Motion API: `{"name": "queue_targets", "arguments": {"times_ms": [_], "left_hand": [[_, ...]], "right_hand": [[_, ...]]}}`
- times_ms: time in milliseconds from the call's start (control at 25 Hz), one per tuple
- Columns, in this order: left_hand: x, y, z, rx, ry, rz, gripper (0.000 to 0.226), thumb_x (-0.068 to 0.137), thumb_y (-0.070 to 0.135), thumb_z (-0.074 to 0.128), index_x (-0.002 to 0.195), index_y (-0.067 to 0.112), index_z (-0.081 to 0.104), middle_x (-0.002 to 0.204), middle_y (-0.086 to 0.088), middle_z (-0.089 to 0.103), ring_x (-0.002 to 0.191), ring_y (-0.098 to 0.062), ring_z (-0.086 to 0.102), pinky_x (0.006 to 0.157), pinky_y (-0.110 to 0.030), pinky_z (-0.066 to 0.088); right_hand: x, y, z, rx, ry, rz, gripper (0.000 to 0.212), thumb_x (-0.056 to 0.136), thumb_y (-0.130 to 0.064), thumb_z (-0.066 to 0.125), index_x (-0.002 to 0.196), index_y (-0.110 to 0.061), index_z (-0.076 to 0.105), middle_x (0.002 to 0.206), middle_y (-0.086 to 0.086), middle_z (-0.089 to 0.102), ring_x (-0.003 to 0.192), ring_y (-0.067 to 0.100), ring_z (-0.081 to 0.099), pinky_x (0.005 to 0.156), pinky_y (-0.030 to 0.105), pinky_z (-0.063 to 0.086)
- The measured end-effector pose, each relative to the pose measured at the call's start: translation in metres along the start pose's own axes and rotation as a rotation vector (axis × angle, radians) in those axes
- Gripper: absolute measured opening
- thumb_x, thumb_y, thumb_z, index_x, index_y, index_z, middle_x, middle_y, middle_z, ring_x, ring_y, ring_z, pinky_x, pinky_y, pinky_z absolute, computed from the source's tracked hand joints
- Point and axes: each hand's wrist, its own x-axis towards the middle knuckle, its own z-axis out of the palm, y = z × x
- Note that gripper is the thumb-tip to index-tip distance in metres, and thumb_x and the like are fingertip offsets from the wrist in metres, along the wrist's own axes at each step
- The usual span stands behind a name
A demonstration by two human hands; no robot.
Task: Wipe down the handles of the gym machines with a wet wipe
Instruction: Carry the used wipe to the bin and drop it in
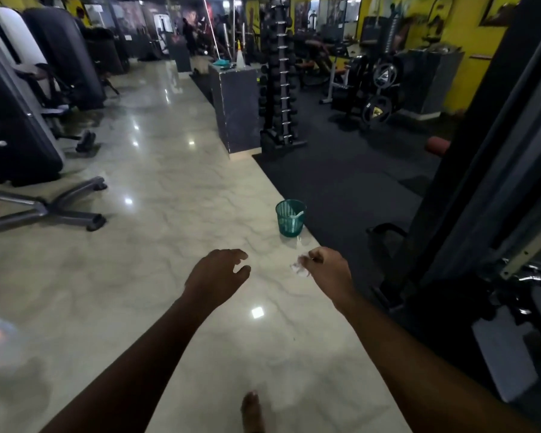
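Bare foot (251, 410) on marble floor (138, 276). Left hand (216, 275): fingers (239, 255) loosely curled, holding nothing. Right hand (328, 270): fingers pinching crumpled wet wipe (299, 267). Teal bin (290, 217) just beyond.

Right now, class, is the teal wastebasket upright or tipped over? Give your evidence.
Upright: the teal wastebasket stands on its narrower base on the marble floor, its open rim facing up.

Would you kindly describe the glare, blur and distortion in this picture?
Head view: glare spots on the glossy floor; the wipe in the right hand is blurred; the machine frame at right leans from wide-angle distortion; the far dumbbell rack is dim.
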Motion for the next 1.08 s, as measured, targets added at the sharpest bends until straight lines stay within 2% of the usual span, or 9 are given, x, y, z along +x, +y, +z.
{"name": "queue_targets", "arguments": {"times_ms": [240, 440, 640, 840, 1080], "left_hand": [[0.252, -0.053, 0.024, -0.015, -0.08, 0.033, 0.03, 0.091, 0.039, 0.063, 0.12, 0.03, 0.064, 0.112, 0.013, 0.066, 0.108, -0.011, 0.058, 0.09, -0.025, 0.043], [0.449, -0.065, 0.043, -0.014, -0.122, 0.081, 0.031, 0.09, 0.04, 0.062, 0.12, 0.031, 0.065, 0.109, 0.013, 0.068, 0.105, -0.01, 0.059, 0.089, -0.026, 0.045], [0.652, -0.077, 0.105, -0.027, -0.147, 0.079, 0.031, 0.09, 0.039, 0.064, 0.12, 0.029, 0.066, 0.108, 0.011, 0.069, 0.106, -0.011, 0.06, 0.088, -0.026, 0.046], [0.822, -0.078, 0.134, -0.027, -0.22, 0.003, 0.03, 0.091, 0.039, 0.062, 0.12, 0.03, 0.065, 0.108, 0.012, 0.068, 0.108, -0.012, 0.059, 0.092, -0.03, 0.048], [0.979, -0.098, 0.187, -0.016, -0.348, -0.044, 0.032, 0.093, 0.036, 0.058, 0.123, 0.028, 0.064, 0.115, 0.009, 0.068, 0.111, -0.013, 0.058, 0.096, -0.03, 0.046]], "right_hand": [[0.233, -0.027, 0.044, -0.066, 0.042, 0.05, 0.026, 0.09, -0.037, 0.067, 0.1, -0.013, 0.069, 0.093, -0.001, 0.07, 0.087, 0.016, 0.064, 0.073, 0.026, 0.043], [0.419, -0.038, 0.056, -0.082, 0.089, 0.097, 0.026, 0.088, -0.037, 0.068, 0.101, -0.015, 0.071, 0.097, 0.001, 0.072, 0.091, 0.02, 0.066, 0.079, 0.031, 0.052], [0.63, -0.013, 0.071, -0.072, 0.093, 0.153, 0.026, 0.088, -0.037, 0.068, 0.103, -0.016, 0.07, 0.098, 0.0, 0.071, 0.092, 0.017, 0.065, 0.073, 0.025, 0.044], [0.804, -0.015, 0.073, -0.024, 0.054, 0.224, 0.015, 0.09, -0.02, 0.061, 0.105, -0.023, 0.065, 0.098, -0.007, 0.066, 0.089, 0.013, 0.061, 0.065, 0.022, 0.042], [0.953, 0.007, 0.106, -0.105, -0.03, 0.322, 0.012, 0.088, -0.017, 0.063, 0.099, -0.02, 0.066, 0.1, -0.002, 0.068, 0.092, 0.016, 0.062, 0.074, 0.025, 0.044]]}}
